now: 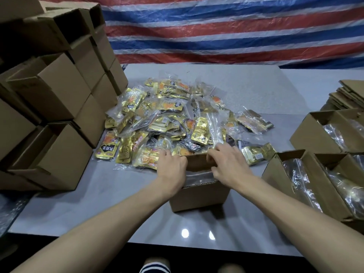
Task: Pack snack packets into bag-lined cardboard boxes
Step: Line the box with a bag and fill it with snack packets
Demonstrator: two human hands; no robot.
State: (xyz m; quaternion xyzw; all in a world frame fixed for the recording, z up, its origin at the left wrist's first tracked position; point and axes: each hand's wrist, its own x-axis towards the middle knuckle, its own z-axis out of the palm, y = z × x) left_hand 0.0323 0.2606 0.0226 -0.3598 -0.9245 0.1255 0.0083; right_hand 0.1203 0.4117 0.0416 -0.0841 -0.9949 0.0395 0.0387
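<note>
grey table (pixel 256 85) carries everything. left hand (pixel 171 164) and right hand (pixel 226 162) grip the far rim of the box (pixel 199 196), probably steadying it; packets (pixel 167 115) heap just beyond, handy for scooping.

You can read no text here for certain. The gold snack packets (pixel 177 115) carry print; one packet (pixel 107 149), at eight o'clock in the pile, shows white characters on a black patch, too blurred to read.

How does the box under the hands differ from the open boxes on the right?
The centre box stands alone against the packet pile, left hand and right hand on its far flap; the right boxes sit clustered at the table edge, untouched. Both are bag-lined brown cardboard.
</note>
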